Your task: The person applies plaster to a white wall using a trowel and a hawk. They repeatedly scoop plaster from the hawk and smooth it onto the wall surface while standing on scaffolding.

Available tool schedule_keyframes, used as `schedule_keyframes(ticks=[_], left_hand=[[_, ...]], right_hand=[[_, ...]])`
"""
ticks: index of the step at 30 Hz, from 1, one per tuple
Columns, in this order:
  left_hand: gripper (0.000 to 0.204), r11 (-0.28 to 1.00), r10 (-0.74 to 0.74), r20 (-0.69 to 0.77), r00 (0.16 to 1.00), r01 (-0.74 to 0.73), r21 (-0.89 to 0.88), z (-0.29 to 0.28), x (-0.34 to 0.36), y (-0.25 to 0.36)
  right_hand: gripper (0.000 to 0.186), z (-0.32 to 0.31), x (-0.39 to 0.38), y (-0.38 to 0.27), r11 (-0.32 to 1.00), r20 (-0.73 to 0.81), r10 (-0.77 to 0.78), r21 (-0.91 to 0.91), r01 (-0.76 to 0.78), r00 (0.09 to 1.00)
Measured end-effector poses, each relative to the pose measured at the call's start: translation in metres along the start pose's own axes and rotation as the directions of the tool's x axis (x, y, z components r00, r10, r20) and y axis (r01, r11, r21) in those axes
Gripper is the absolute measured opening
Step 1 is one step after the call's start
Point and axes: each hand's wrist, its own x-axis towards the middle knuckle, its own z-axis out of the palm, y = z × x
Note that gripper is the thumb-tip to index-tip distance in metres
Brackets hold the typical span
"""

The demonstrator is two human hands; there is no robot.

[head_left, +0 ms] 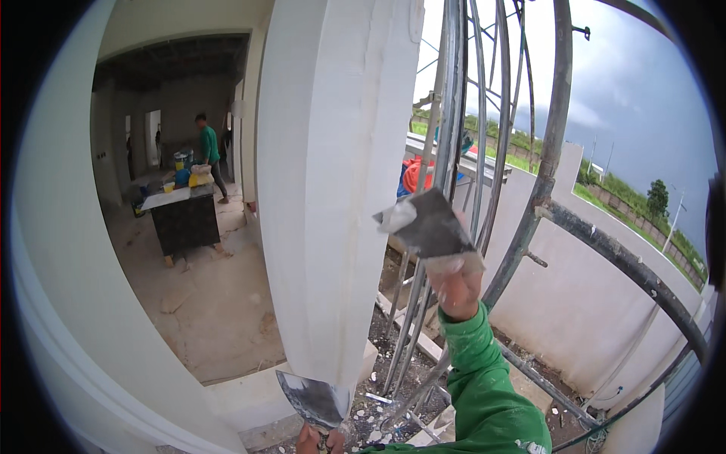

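Observation:
My right hand point(458, 291), in a green sleeve with white specks, is raised to the right of the white column point(340, 166). It grips a wide putty knife point(432, 227) whose dark blade carries a lump of white putty point(398, 216) at its left corner. The handle is hidden by the fingers. Low at the bottom edge, my left hand point(321, 440) closes around a second putty knife point(311, 399), its blade pointing up beside the column's foot and smeared grey and white. Only the fingers of that hand show.
Metal scaffold tubes point(548, 174) stand close on the right, before a low white wall point(522, 250). Left, a doorway opens on a room where a person in green point(209, 147) stands by a dark table point(185, 223). Rubble point(378, 420) litters the ground below.

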Motion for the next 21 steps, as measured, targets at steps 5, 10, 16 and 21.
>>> schedule_keyframes(ticks=[5,10,16,21], left_hand=[[0.034,0.996,0.037,0.046,0.998,-0.041,0.074,0.109,0.031,0.055],[0.038,0.745,0.205,-0.055,0.977,-0.119,0.656,0.115,0.033,0.088],[0.043,-0.435,0.495,0.513,0.701,-0.311,0.845,0.12,0.066,0.094],[0.047,-0.565,0.551,0.641,0.535,-0.326,0.758,0.106,0.085,0.064]], right_hand=[[0.052,0.051,-0.113,-0.042,0.998,0.632,-0.021,0.057,-0.019,0.775],[0.066,0.014,-0.1,-0.018,0.883,0.732,0.357,-0.467,0.046,0.581],[0.059,-0.051,0.094,0.021,0.392,0.112,-0.316,-0.889,0.238,0.942],[0.061,-0.068,0.238,0.054,0.022,0.184,-0.474,-0.975,0.22,0.861]])
